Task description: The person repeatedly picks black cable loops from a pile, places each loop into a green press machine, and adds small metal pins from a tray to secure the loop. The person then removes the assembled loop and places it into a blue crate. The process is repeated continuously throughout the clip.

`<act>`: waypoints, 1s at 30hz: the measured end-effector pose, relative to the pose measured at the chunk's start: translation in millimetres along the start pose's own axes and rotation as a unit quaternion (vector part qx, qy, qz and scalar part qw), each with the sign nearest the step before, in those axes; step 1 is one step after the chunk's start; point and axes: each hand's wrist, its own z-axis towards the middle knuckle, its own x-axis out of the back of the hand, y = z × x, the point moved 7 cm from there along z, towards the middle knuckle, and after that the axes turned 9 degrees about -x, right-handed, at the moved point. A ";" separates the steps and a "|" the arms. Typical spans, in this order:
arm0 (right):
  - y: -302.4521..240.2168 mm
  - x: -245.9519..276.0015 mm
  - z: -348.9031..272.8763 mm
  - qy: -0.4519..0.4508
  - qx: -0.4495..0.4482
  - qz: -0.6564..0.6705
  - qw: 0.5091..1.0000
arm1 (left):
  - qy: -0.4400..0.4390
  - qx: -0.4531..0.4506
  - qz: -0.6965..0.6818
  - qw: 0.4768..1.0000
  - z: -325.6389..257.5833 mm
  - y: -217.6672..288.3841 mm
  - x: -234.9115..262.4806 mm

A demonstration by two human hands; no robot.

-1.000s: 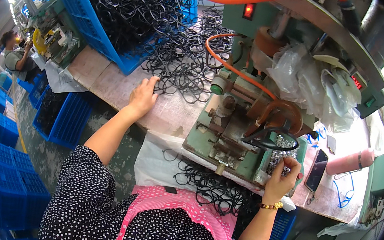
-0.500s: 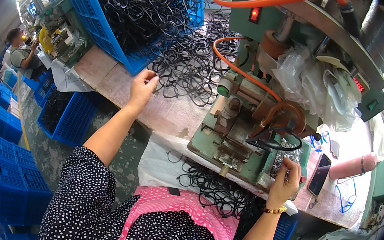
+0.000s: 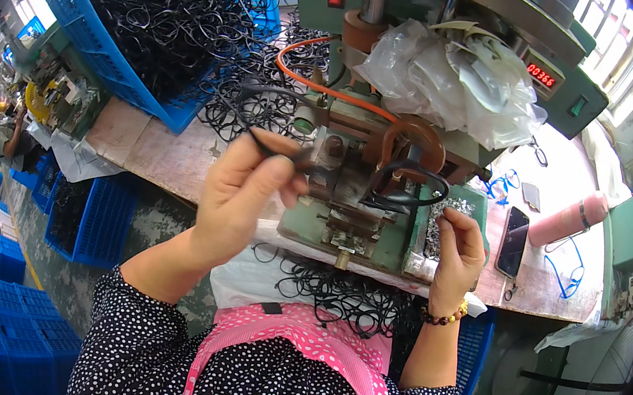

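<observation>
My left hand [image 3: 241, 195] is raised left of the green press [image 3: 304, 232], pinching a thin black looped strip [image 3: 260, 142] that is blurred by motion. A black loop [image 3: 404, 201] hangs at the front of the press. My right hand [image 3: 457, 256] is at a green tray [image 3: 483, 207] of small shiny metal pieces [image 3: 436, 233] on the right of the press. Its thumb and fingers are pinched together; whatever is between them is too small to make out. More black looped strips [image 3: 352, 294] lie on my lap.
A blue crate [image 3: 103, 57] heaped with black loops stands back left. Crumpled clear plastic [image 3: 452, 79] hangs on the press. On the right lie a phone [image 3: 513, 243], a pink bottle [image 3: 569, 219] and blue looped pieces [image 3: 567, 266]. Another person [image 3: 3, 132] sits far left.
My left hand has come from the pile by the crate toward the press, now with a black looped strip. The right hand stays at the metal pieces. The view has shifted.
</observation>
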 end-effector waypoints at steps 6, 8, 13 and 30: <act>-35.8 -24.0 -1.8 -0.056 0.018 0.083 0.995 | -0.100 0.075 0.000 0.992 -6.0 1.8 -22.3; -41.4 -34.1 -3.5 -0.077 0.011 0.114 0.990 | -0.036 0.076 -0.011 0.996 -4.3 4.7 -13.9; -46.6 -55.4 -7.4 -0.094 0.018 0.121 0.988 | -0.091 0.050 -0.121 0.987 -1.7 28.8 -16.8; -39.5 -88.0 -9.7 -0.082 0.058 0.063 0.993 | 0.042 -0.021 -0.027 0.999 34.4 -9.7 -2.0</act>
